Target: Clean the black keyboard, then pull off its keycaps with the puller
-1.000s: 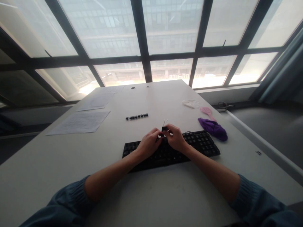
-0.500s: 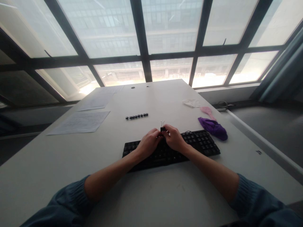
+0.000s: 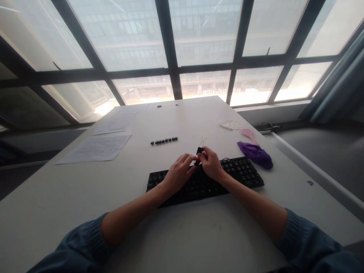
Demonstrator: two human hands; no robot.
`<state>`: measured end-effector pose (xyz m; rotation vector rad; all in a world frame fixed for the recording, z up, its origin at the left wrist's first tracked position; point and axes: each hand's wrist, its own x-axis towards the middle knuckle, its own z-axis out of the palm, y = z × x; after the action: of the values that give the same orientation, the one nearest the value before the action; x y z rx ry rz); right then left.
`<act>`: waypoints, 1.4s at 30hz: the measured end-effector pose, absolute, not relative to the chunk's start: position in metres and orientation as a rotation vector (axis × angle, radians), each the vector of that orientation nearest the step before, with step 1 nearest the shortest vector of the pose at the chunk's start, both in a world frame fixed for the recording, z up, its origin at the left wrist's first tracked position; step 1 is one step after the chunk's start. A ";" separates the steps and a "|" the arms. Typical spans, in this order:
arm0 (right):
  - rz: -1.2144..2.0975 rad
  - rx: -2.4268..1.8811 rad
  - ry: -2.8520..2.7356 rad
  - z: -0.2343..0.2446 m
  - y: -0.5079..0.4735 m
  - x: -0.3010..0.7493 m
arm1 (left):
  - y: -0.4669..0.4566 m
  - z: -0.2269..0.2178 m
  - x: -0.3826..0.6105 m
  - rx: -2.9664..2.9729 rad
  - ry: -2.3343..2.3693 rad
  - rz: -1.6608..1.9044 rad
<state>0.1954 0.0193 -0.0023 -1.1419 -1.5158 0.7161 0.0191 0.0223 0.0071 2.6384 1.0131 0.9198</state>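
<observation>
In the head view my right hand (image 3: pixel 211 163) is closed around the black handle of a keycap puller (image 3: pixel 200 150), its two thin wires pointing up and away. My left hand (image 3: pixel 179 168) meets it, thumb and fingers bent together at a small dark piece (image 3: pixel 196 163) whose kind I cannot make out. Both hands are over the middle of a black keyboard (image 3: pixel 241 172), hiding many of its keys. Farther back, several black keycaps (image 3: pixel 164 141) stand in a row on the white table.
To the right lie a purple cloth pouch (image 3: pixel 255 154), a pink hairbrush (image 3: pixel 249 135) and a clear plastic bag (image 3: pixel 229 124). Printed paper sheets (image 3: pixel 95 149) are on the left. Large windows (image 3: pixel 206 34) rise behind the white table (image 3: pixel 187 235).
The keycap puller has shifted slightly up and right in my right hand and now tilts right. My left fingers have opened a little around the small dark piece.
</observation>
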 end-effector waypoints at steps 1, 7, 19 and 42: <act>0.713 -1.143 -1.505 -0.003 0.020 0.195 | 0.022 0.008 0.019 2.696 1.000 0.908; 0.726 -1.133 -1.472 -0.004 0.022 0.195 | 0.022 0.014 0.017 2.916 1.022 0.873; 0.831 -1.140 -1.383 -0.002 0.022 0.196 | 0.021 0.019 0.017 2.786 0.958 0.882; 0.828 -1.133 -1.414 -0.005 0.022 0.195 | 0.239 0.018 -0.018 2.758 1.334 0.488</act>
<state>0.1948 0.0219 -0.0052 -1.1333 -1.4144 0.8277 -0.0177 0.2388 0.0176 2.7575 1.3341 0.4885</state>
